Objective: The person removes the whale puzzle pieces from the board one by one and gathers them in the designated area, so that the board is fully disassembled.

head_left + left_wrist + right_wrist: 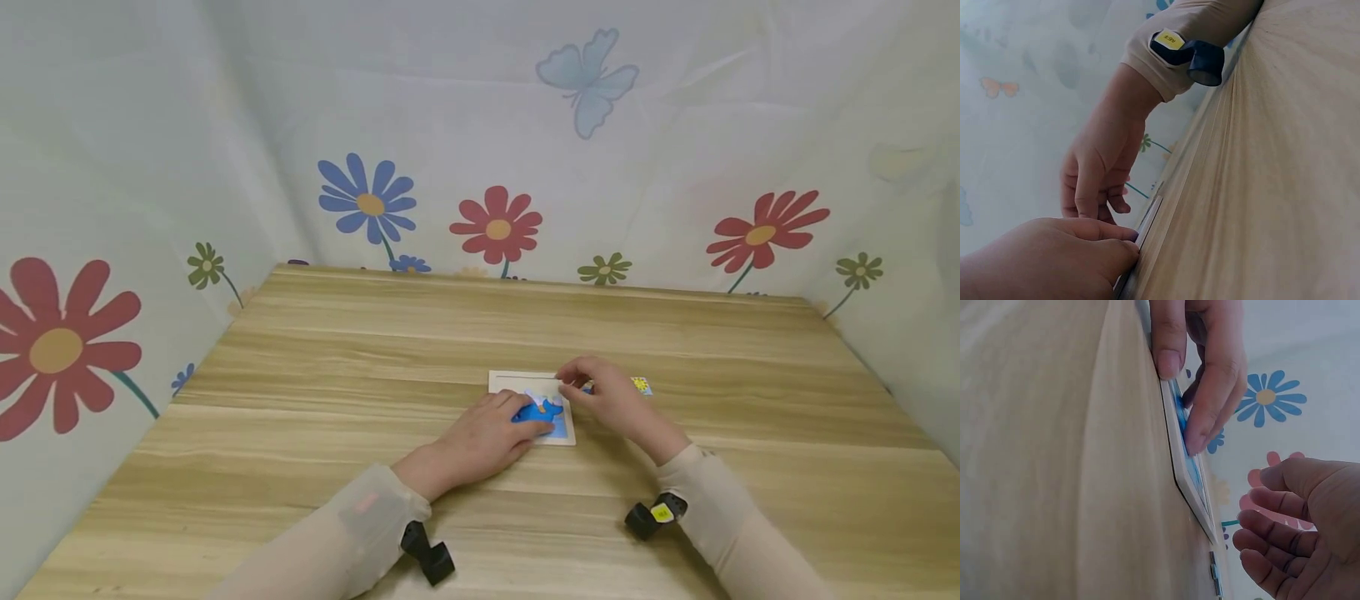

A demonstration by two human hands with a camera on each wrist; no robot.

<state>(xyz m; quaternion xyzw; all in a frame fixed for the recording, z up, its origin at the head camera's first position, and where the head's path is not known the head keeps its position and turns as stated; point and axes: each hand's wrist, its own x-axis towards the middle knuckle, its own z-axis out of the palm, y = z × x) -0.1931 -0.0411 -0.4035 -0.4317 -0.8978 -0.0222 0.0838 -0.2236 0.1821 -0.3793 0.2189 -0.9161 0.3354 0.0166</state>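
A flat white-framed picture puzzle board (516, 377) lies on the table in the head view, with a blue animal-like picture (542, 411) inside it. My left hand (489, 433) rests over the board's left part, fingers on the picture. In the right wrist view its thumb (1169, 359) is at the near rim and its fingertips touch the blue surface. Above the board's upper right corner hovers my right hand (609, 400), fingers loosely bent. The right wrist view shows nothing between the right hand's fingers (1272, 531).
Just right of the board lie small loose pieces, one of them yellow-patterned (641, 385), partly hidden behind the right hand. The wood-grain table (360, 350) is backed by a white flowered cloth (450, 108). Each wrist carries a black camera (429, 554).
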